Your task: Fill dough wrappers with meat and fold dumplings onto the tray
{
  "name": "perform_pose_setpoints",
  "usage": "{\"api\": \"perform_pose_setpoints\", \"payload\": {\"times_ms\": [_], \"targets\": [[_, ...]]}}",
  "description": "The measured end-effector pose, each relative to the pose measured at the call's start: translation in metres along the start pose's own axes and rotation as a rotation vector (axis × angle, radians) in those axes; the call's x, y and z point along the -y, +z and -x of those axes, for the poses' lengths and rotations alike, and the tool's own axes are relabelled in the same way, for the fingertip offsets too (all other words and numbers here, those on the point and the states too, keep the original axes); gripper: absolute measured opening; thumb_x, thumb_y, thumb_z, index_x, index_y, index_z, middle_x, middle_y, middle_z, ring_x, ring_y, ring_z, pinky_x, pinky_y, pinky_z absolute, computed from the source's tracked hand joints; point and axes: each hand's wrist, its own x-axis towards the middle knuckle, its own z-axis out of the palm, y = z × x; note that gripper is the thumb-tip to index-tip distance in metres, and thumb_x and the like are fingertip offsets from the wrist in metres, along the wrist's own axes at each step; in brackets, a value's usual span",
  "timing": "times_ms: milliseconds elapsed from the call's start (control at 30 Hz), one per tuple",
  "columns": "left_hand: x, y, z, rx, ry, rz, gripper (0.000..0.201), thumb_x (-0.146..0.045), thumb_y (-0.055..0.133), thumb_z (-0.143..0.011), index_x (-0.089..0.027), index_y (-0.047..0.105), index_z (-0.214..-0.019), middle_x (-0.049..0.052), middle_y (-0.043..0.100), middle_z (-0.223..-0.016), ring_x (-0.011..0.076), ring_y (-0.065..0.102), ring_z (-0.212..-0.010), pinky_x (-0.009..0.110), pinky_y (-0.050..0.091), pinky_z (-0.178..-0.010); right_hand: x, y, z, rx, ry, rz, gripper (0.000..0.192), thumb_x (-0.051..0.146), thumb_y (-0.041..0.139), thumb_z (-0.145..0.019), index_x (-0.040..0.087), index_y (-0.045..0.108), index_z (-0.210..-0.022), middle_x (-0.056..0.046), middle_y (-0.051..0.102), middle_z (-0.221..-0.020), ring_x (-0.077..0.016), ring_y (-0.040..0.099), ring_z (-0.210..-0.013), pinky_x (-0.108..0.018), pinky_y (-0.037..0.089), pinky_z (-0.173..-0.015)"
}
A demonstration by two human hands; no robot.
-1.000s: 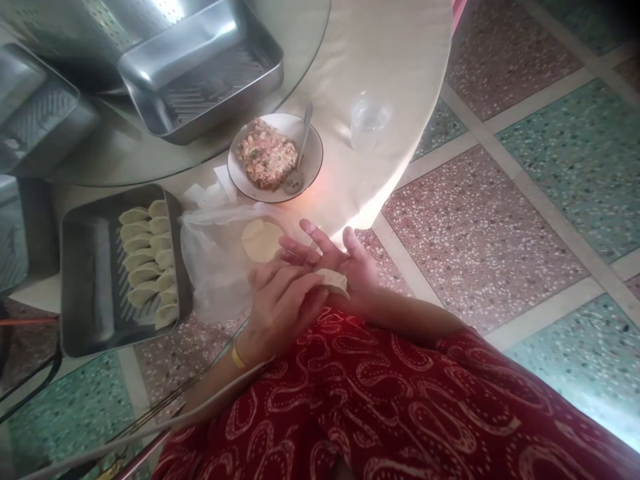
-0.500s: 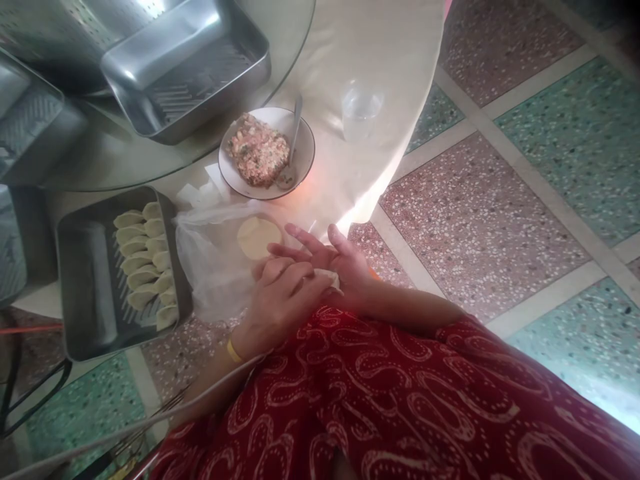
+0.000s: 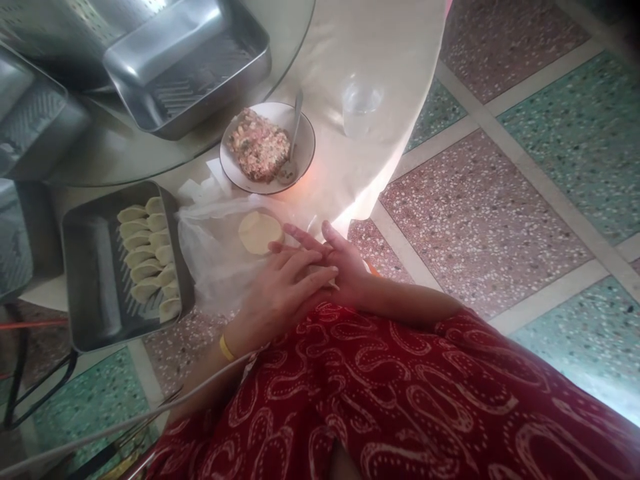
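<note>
My left hand (image 3: pixel 283 283), a yellow band on its wrist, lies palm down across my right hand (image 3: pixel 347 263). The right palm faces up, with the thumb and fingertips stretched out. Between the two hands is a dumpling (image 3: pixel 333 284); only a pale edge of its dough shows past the left fingers. Just beyond the fingertips, round dumpling wrappers (image 3: pixel 259 233) lie on a clear plastic bag (image 3: pixel 210 250). Behind them stands a white bowl (image 3: pixel 235 175) of minced filling (image 3: pixel 261 147), with a metal spoon (image 3: pixel 297 127) resting in it.
On the left, a metal tray (image 3: pixel 93 267) holds rows of folded dumplings (image 3: pixel 145 247). More metal trays (image 3: pixel 200 80) stand on the glass turntable (image 3: pixel 165 170). A clear cup (image 3: pixel 361 110) is near the table's right edge. A pale cable (image 3: pixel 165 408) crosses by my left forearm.
My left fingers have straightened and flattened over the dumpling, hiding more of it. The right hand stays palm up beneath. The view has shifted slightly.
</note>
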Motion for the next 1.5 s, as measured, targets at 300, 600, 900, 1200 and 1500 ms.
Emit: {"api": "perform_pose_setpoints", "payload": {"times_ms": [300, 600, 900, 1200, 1500], "targets": [[-0.006, -0.006, 0.013, -0.053, -0.061, 0.055, 0.027, -0.017, 0.061, -0.092, -0.018, 0.061, -0.119, 0.012, 0.068, -0.121, 0.0214, 0.065, -0.111, 0.038, 0.057, -0.093, -0.01, 0.009, -0.004, -0.121, -0.08, 0.218, 0.052, 0.06, 0.027, -0.098, 0.03, 0.063, -0.12, 0.0, 0.074, -0.106, -0.0153, 0.068, -0.096, -0.038, 0.058, -0.09], [0.0, -0.021, 0.048, -0.432, -0.199, 0.418, 0.017, -0.02, 0.063, -0.092, -0.018, 0.067, -0.108, 0.009, 0.073, -0.104, 0.0144, 0.069, -0.098, 0.026, 0.058, -0.087, -0.028, 0.039, -0.006, -0.111, -0.05, 0.393, 0.053, 0.075, 0.047, -0.083, 0.039, 0.068, -0.115, -0.003, 0.067, -0.13, -0.0314, 0.063, -0.115, -0.057, 0.057, -0.091], [0.047, -0.12, 0.176, -0.321, -0.644, 0.033, 0.019, -0.026, 0.061, -0.093, -0.022, 0.069, -0.11, 0.006, 0.073, -0.105, 0.0133, 0.067, -0.094, 0.027, 0.055, -0.083, -0.01, 0.021, -0.012, -0.278, -0.329, 0.506, 0.068, 0.075, 0.042, -0.083, 0.03, 0.061, -0.13, -0.011, 0.064, -0.133, -0.0345, 0.055, -0.13, -0.066, 0.048, -0.1], [0.097, -0.107, 0.22, 0.027, -0.7, -0.093, 0.023, -0.03, 0.052, -0.097, -0.02, 0.069, -0.11, 0.006, 0.07, -0.1, 0.0138, 0.065, -0.088, 0.026, 0.051, -0.079, 0.009, -0.006, -0.011, -0.24, -0.546, 0.815, 0.064, 0.061, 0.029, -0.09, 0.031, 0.056, -0.14, -0.015, 0.052, -0.146, -0.0418, 0.048, -0.136, -0.073, 0.045, -0.091], [0.098, -0.102, 0.218, 0.12, -0.703, -0.196, 0.024, -0.031, 0.049, -0.099, -0.02, 0.068, -0.108, 0.007, 0.067, -0.101, 0.0154, 0.065, -0.086, 0.028, 0.052, -0.077, 0.023, -0.007, -0.012, -0.325, -0.592, 0.785, 0.065, 0.055, 0.035, -0.085, 0.029, 0.056, -0.141, -0.02, 0.055, -0.141, -0.0462, 0.051, -0.132, -0.077, 0.045, -0.084]]}}
